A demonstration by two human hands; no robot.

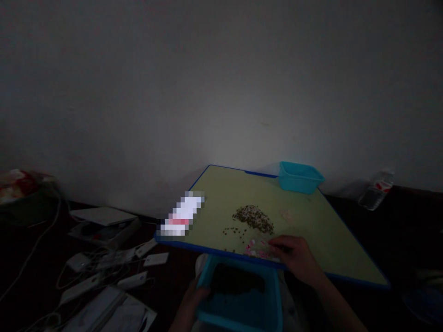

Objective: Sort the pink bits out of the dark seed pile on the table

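Before grey wall point(221, 92): blue-edged desk point(332, 230) | mid-desk: brown grains point(255, 217) | 6 o'clock: pink pieces point(249, 248), right hand point(293, 254) at them, cannot tell if gripping; blue bin point(278, 297) below, left hand point(194, 296) gripping its rim | 1 o'clock: turquoise basket point(298, 183) | 8 o'clock: power strips point(81, 288)

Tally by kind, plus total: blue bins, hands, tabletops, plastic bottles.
Blue bins, near bin and far bin: 2
Hands, left hand and right hand: 2
Tabletop: 1
Plastic bottle: 1
Total: 6
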